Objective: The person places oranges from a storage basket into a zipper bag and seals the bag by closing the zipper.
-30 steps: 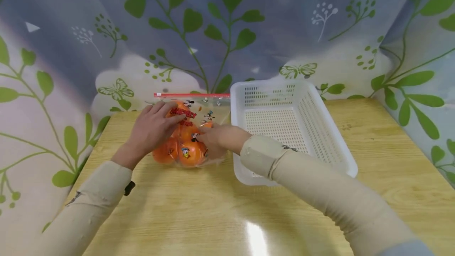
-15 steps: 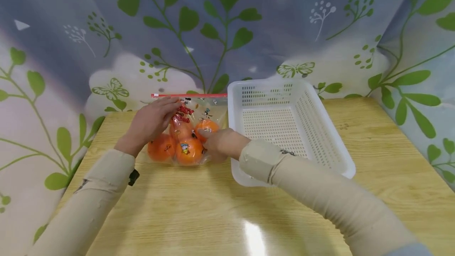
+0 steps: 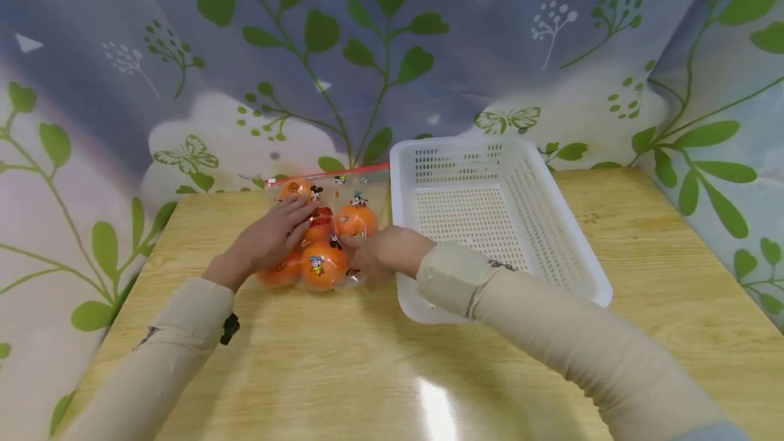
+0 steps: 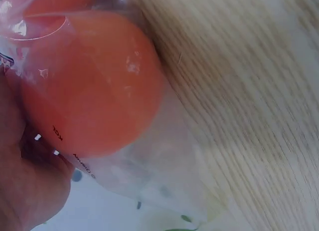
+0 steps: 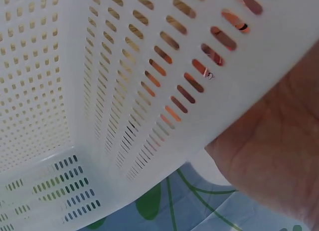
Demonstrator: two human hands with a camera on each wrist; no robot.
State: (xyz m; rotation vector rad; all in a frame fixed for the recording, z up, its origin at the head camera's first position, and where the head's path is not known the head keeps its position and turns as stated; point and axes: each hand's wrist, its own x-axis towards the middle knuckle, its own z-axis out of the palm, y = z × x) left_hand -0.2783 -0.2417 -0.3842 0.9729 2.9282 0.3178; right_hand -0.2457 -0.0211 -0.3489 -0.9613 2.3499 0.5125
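clear zip bag (image 3: 324, 223) of oranges (image 3: 321, 265) lies on the wooden table (image 3: 343, 373), just left of the white perforated basket (image 3: 490, 216), touching its left wall. left hand (image 3: 272, 240) rests flat on top of the bag, fingers straight, pressing on the fruit, nothing clenched. right hand (image 3: 382, 254) sits at the bag's near right corner against the basket; fingers curl onto the plastic, looks like a pinch. red zip strip (image 3: 333, 172) at the far edge, tilted.
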